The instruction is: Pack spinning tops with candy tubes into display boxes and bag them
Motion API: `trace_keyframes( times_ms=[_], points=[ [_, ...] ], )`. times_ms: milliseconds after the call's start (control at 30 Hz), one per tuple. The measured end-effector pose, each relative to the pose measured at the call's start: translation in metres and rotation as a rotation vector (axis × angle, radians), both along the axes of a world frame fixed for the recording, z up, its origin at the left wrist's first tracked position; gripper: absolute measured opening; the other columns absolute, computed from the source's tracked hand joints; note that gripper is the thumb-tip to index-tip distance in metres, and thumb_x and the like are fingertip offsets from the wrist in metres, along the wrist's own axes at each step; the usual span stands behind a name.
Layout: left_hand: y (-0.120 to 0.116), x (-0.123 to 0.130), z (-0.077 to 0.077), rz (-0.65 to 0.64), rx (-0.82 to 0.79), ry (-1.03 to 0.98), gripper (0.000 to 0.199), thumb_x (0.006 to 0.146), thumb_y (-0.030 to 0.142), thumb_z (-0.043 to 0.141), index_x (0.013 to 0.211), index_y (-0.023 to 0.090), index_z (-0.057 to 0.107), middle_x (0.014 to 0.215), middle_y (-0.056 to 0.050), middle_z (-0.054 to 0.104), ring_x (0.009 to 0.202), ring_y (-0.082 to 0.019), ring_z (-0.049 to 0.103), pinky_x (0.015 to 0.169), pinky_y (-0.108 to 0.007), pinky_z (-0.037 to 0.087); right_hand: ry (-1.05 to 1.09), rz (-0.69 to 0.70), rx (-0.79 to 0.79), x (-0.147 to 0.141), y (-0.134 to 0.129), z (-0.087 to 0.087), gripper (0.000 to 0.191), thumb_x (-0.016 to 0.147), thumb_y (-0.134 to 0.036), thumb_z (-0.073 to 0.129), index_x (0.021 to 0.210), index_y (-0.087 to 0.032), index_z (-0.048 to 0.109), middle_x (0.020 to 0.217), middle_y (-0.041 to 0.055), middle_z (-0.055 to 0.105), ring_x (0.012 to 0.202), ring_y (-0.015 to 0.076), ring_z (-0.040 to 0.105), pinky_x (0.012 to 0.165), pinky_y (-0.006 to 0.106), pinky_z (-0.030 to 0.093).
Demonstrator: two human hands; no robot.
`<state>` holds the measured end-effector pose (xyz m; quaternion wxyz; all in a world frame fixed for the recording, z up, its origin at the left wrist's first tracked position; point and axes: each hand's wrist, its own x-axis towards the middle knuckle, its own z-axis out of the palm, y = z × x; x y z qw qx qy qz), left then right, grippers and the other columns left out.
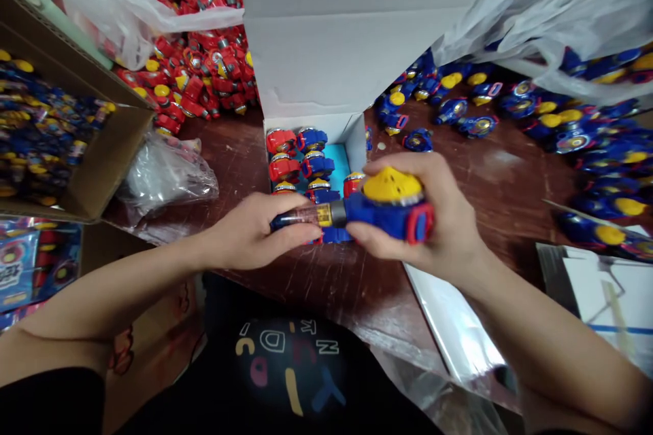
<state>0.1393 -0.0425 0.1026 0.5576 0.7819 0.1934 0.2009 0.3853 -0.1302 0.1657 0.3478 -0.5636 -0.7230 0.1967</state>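
Note:
My right hand (433, 217) grips a blue toy (382, 214) with a yellow pointed top and a red loop at its right end. Between the thumb and fingers of my left hand (260, 228) is a small dark tube (300, 216) with a yellow label. The tube's right end meets the toy's grey end piece. Behind and partly under my hands stands an open white box (357, 136), with red toys (281, 143) and blue toys (317, 166) in rows inside. My hands hide the box's near part.
Red toys (194, 75) are heaped at the back left, blue toys (479, 126) across the right. A cardboard box (102, 163) of small tubes and a clear plastic bag (163, 177) lie left. The white lid (347, 34) rises behind. Plastic sheets (454, 319) lie at the front right.

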Motion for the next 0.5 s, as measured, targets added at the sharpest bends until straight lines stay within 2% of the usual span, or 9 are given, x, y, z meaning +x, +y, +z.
trace_keyframes(
  times_ms=[67, 100, 167, 200, 267, 333, 367, 433, 500],
  points=[
    [0.011, 0.005, -0.004, 0.178, 0.595, -0.029, 0.034, 0.109, 0.048, 0.061, 0.114, 0.017, 0.075, 0.077, -0.003, 0.065, 0.068, -0.016, 0.060, 0.067, -0.028, 0.052, 0.175, -0.151, -0.275, -0.001, 0.003, 0.004, 0.048, 0.088, -0.059, 0.084, 0.116, -0.026, 0.061, 0.091, 0.0011, 0.072, 0.071, 0.0174, 0.071, 0.061, 0.032, 0.061],
    [0.017, 0.008, -0.005, 0.221, 0.822, -0.056, 0.031, 0.109, 0.043, 0.061, 0.121, 0.018, 0.075, 0.080, -0.004, 0.067, 0.072, -0.017, 0.062, 0.071, -0.031, 0.054, 0.275, -0.189, -0.401, 0.000, 0.004, 0.005, 0.050, 0.090, -0.063, 0.081, 0.115, -0.026, 0.059, 0.081, -0.0016, 0.068, 0.061, 0.0150, 0.066, 0.053, 0.030, 0.057],
    [0.026, 0.014, -0.005, 0.245, 1.036, -0.103, 0.030, 0.111, 0.035, 0.058, 0.132, 0.018, 0.071, 0.086, -0.005, 0.070, 0.080, -0.020, 0.066, 0.077, -0.033, 0.057, 0.420, -0.191, -0.547, 0.006, 0.005, 0.007, 0.058, 0.091, -0.070, 0.076, 0.122, -0.026, 0.054, 0.072, -0.0049, 0.063, 0.051, 0.0136, 0.060, 0.044, 0.028, 0.051],
    [0.029, 0.016, -0.003, 0.235, 1.020, -0.108, 0.032, 0.112, 0.034, 0.058, 0.137, 0.017, 0.068, 0.094, -0.007, 0.072, 0.086, -0.020, 0.069, 0.081, -0.034, 0.058, 0.441, -0.170, -0.561, 0.010, 0.004, 0.008, 0.063, 0.091, -0.071, 0.074, 0.129, -0.026, 0.051, 0.075, -0.0042, 0.065, 0.052, 0.0143, 0.062, 0.044, 0.028, 0.052],
    [0.031, 0.021, 0.001, 0.186, 0.833, -0.096, 0.036, 0.112, 0.036, 0.058, 0.141, 0.014, 0.065, 0.110, -0.010, 0.074, 0.098, -0.020, 0.071, 0.087, -0.032, 0.060, 0.382, -0.137, -0.483, 0.019, 0.002, 0.009, 0.072, 0.092, -0.069, 0.074, 0.143, -0.027, 0.045, 0.095, 0.0020, 0.073, 0.070, 0.0181, 0.072, 0.056, 0.031, 0.061],
    [0.028, 0.025, 0.003, 0.147, 0.637, -0.088, 0.033, 0.113, 0.037, 0.058, 0.137, 0.015, 0.066, 0.114, -0.009, 0.074, 0.099, -0.018, 0.072, 0.086, -0.030, 0.060, 0.268, -0.139, -0.371, 0.026, 0.000, 0.009, 0.075, 0.094, -0.065, 0.075, 0.152, -0.028, 0.043, 0.114, 0.0068, 0.074, 0.090, 0.0214, 0.077, 0.069, 0.034, 0.066],
    [0.026, 0.027, 0.002, 0.161, 0.606, -0.096, 0.029, 0.112, 0.035, 0.059, 0.133, 0.016, 0.068, 0.112, -0.008, 0.074, 0.097, -0.017, 0.072, 0.086, -0.030, 0.060, 0.232, -0.150, -0.335, 0.029, 0.000, 0.007, 0.073, 0.095, -0.063, 0.074, 0.152, -0.028, 0.044, 0.114, 0.0066, 0.074, 0.090, 0.0214, 0.077, 0.070, 0.034, 0.067],
    [0.021, 0.031, -0.004, 0.245, 0.711, -0.169, 0.017, 0.109, 0.028, 0.064, 0.123, 0.021, 0.069, 0.108, -0.006, 0.074, 0.096, -0.019, 0.070, 0.087, -0.034, 0.060, 0.240, -0.161, -0.352, 0.032, 0.002, 0.002, 0.063, 0.099, -0.063, 0.069, 0.147, -0.029, 0.048, 0.096, 0.0020, 0.073, 0.071, 0.0183, 0.074, 0.057, 0.032, 0.063],
    [0.018, 0.034, -0.011, 0.301, 0.928, -0.275, 0.013, 0.102, 0.020, 0.071, 0.113, 0.025, 0.068, 0.108, -0.004, 0.074, 0.099, -0.021, 0.069, 0.089, -0.038, 0.059, 0.301, -0.153, -0.426, 0.033, 0.006, -0.003, 0.052, 0.102, -0.067, 0.062, 0.137, -0.029, 0.053, 0.078, -0.0031, 0.068, 0.054, 0.0152, 0.065, 0.045, 0.030, 0.055]
  ],
)
